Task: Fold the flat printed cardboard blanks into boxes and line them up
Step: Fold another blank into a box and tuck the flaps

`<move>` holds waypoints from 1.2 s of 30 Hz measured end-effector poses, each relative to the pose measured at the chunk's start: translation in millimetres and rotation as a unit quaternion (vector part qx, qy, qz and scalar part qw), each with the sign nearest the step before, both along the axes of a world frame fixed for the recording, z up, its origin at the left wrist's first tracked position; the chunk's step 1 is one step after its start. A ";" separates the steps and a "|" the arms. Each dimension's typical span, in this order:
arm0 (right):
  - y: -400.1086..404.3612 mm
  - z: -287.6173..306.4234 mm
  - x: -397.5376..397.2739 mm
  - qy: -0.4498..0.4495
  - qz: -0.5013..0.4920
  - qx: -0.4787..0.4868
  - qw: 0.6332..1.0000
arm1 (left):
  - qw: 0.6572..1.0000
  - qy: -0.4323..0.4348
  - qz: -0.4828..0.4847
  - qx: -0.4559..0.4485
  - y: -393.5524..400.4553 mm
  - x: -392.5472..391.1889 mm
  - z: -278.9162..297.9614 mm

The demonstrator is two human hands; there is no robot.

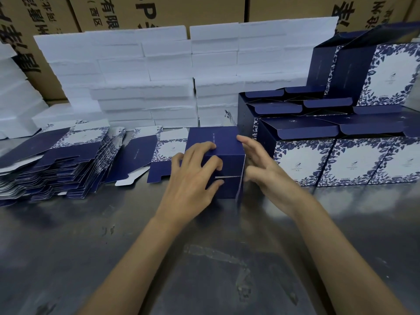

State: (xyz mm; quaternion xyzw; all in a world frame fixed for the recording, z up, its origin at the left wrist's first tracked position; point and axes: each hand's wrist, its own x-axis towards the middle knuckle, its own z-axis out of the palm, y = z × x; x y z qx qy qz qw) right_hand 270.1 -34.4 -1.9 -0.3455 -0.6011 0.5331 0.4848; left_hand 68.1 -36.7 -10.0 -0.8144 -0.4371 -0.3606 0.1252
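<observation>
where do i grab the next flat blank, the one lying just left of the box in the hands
Take the flat blank by its near white tab, coming from the front. That tab juts past the navy edge onto the table, while the box and left hand crowd its right.

Box [223,155] front partly hidden by left hand [193,176], flat blanks [52,169] cut off at left edge

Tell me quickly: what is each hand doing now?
Left hand: open, fingers pressing on the blue box.
Right hand: open, fingers against the box's right side.
</observation>
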 end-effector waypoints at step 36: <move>7.3 -34.6 -27.6 -0.186 -0.284 0.139 0.930 | 0.904 -0.235 -0.057 -0.354 1.8 -21.7 18.2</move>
